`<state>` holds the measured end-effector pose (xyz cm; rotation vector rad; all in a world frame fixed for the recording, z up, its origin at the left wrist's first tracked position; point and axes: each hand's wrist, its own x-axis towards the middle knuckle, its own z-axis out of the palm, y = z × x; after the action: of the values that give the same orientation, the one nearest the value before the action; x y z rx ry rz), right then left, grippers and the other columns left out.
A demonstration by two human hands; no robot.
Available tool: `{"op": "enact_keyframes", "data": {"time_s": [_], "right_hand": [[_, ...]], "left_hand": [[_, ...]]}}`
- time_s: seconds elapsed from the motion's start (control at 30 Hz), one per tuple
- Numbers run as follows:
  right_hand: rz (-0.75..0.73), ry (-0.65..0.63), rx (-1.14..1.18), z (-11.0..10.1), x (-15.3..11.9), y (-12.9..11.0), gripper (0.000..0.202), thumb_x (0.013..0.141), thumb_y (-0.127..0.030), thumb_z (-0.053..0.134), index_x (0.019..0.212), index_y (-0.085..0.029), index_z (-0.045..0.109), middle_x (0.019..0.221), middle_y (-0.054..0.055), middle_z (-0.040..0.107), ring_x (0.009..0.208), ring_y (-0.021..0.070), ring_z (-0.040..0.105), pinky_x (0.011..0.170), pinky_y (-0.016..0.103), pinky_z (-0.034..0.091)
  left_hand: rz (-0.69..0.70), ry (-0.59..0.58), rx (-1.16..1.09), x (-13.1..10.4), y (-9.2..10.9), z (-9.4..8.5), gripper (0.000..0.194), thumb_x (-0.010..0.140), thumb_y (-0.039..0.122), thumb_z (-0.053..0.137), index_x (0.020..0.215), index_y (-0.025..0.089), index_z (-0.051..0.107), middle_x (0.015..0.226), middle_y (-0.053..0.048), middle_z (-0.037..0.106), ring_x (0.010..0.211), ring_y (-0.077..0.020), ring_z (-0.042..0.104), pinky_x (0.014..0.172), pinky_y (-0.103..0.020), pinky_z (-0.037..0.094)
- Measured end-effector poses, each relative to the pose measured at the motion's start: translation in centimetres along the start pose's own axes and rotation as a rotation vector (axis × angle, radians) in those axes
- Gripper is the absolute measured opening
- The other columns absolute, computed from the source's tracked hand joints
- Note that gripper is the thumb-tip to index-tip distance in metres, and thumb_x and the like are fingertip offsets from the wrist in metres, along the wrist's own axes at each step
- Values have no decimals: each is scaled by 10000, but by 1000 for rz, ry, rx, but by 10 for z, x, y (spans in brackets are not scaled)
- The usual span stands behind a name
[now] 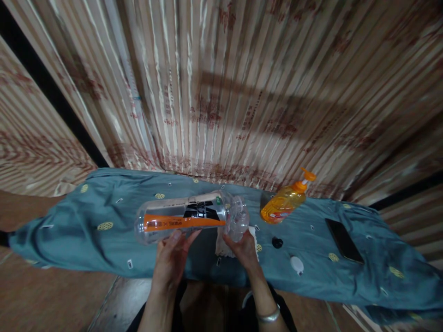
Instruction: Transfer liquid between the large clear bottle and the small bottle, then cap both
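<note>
Head view: labelled bottle [202, 214] held in left grip [170, 258], clear container [239, 225] seemingly in right grip [246, 251], pump bottle [284, 203] beyond, easily knocked by overreach!

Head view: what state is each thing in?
Labelled bottle: on its side, in left hand.
Clear bottle: in right hand, contents unclear.
Pump bottle: upright, pump head on, orange contents.
Phone: flat, screen dark.
Black cap: loose on blue cloth.
White disc: lying flat.
Pale napkin: partly hidden.
</note>
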<state>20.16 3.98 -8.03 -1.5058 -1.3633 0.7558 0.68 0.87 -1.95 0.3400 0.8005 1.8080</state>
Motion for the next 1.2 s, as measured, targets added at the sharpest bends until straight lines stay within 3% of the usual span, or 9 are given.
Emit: {"op": "enact_keyframes", "data": {"time_s": [0.27,0.43,0.57,0.63,0.87,1.2], "right_hand": [[-9,-15,-8,-2,0,9,533,710,-404,771,1168,-160,648,983,116,783,893,323,758,805,462,622],[-25,-24,-35,-6,-2,13,567,718,-381,764,1225,-169,626,985,103,783,889,318,755,824,479,615],[-28,-27,-35,-7,-1,14,568,707,-395,764,1208,-165,629,996,107,777,900,320,749,826,475,613],[-24,-32,-31,-8,-2,14,536,707,-393,763,1177,-166,643,999,111,775,907,322,748,821,459,613],[-14,-38,-37,-9,-4,13,501,724,-391,759,1163,-176,651,1018,111,770,933,327,743,849,460,601],[-9,-65,26,-10,-3,15,494,713,-391,781,1153,-200,660,1027,83,768,980,318,732,917,488,578]], "left_hand": [[-46,44,56,-4,14,12,417,402,389,975,504,185,625,563,27,623,614,-161,634,822,-526,610],[-31,14,76,-4,15,8,409,443,381,963,484,193,602,549,45,595,609,-145,614,850,-524,602],[-11,-2,87,-2,7,-1,344,476,374,949,596,198,679,542,51,577,590,-150,614,828,-513,607],[17,7,79,-1,3,-6,317,538,373,927,668,198,696,627,27,636,689,-192,669,849,-528,598],[10,8,47,-1,0,-7,335,534,346,932,703,200,682,770,-3,709,790,-231,696,829,-560,606],[6,7,20,-2,-1,-5,369,573,293,921,600,194,566,606,57,607,731,-186,675,900,-563,578]]}}
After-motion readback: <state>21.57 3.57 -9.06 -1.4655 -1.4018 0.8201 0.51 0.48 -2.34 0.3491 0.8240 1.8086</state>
